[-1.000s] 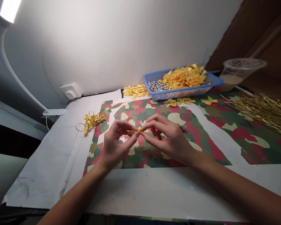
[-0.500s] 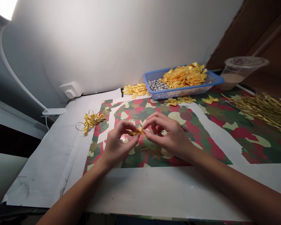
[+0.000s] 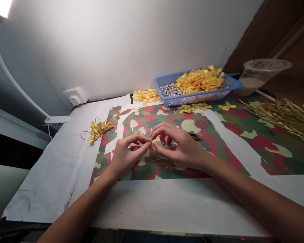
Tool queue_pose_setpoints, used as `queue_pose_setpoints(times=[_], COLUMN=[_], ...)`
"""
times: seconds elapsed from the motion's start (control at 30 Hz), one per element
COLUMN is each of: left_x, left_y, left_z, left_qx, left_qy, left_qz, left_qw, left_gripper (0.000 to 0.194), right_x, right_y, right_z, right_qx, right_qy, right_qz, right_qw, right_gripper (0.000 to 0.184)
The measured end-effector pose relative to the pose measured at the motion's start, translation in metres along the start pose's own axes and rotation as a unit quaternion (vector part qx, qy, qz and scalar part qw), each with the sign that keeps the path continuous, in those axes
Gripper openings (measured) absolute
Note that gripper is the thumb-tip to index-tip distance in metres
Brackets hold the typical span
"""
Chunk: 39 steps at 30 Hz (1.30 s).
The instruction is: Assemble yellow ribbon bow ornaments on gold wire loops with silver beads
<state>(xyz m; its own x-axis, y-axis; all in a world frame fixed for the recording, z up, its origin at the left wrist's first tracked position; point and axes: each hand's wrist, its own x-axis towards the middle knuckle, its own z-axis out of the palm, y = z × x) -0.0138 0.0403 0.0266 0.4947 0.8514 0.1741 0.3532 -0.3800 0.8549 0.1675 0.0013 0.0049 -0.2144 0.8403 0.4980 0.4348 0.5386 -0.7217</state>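
Note:
A small yellow ribbon bow (image 3: 154, 142) is pinched between my two hands over the middle of the patterned paper (image 3: 142, 172). My left hand (image 3: 128, 152) grips its left side with thumb and forefinger. From the right, my right hand (image 3: 181, 143) holds it, thumb and fingertips nearly meeting. A small silver bell (image 3: 151, 149) shows just under the bow. Part of a thin gold wire (image 3: 156, 159) sticks out below; the rest is hidden by my fingers. Left of my hands lies a cluster of yellow bows with bells and wire loops (image 3: 100, 130).
A blue basket (image 3: 197, 98) at the back holds yellow bows and silver bells. Loose bows (image 3: 146, 96) lie beside it. On the right are a bundle of gold wire ties (image 3: 286, 116) and a plastic cup (image 3: 255, 77). A white lamp (image 3: 57, 119) stands at left.
The bow has turned between my fingers, and a bell now shows beneath it. The wire loop that stood above my hands is mostly out of sight.

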Motion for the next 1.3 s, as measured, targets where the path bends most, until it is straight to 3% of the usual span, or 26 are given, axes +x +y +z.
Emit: queue_pose_setpoints(times=[0.13,0.63,0.93,1.07,1.3], left_x=[0.001,0.003,0.002,0.002,0.003], left_y=[0.001,0.004,0.001,-0.001,-0.001], left_z=[-0.002,-0.009,-0.001,0.003,0.003], left_qx=[-0.064,-0.068,0.010,-0.017,-0.025], left_qy=[0.001,-0.016,-0.110,-0.138,-0.151], left_qz=[-0.045,-0.058,-0.047,-0.091,-0.074], left_qw=[0.997,0.996,0.993,0.986,0.985], left_gripper=[0.010,0.007,0.009,0.009,0.006], right_x=[-0.001,0.002,-0.019,-0.023,-0.027], right_y=[0.000,-0.004,0.009,0.008,0.007], right_z=[-0.003,-0.011,-0.006,-0.009,-0.012], right_qx=[-0.011,-0.081,-0.156,-0.160,-0.105], right_qy=[-0.052,-0.011,0.007,-0.002,-0.065], right_qz=[0.000,-0.118,-0.208,-0.218,-0.170], right_qw=[0.999,0.990,0.966,0.963,0.978], right_gripper=[0.017,0.010,0.013,0.014,0.018])
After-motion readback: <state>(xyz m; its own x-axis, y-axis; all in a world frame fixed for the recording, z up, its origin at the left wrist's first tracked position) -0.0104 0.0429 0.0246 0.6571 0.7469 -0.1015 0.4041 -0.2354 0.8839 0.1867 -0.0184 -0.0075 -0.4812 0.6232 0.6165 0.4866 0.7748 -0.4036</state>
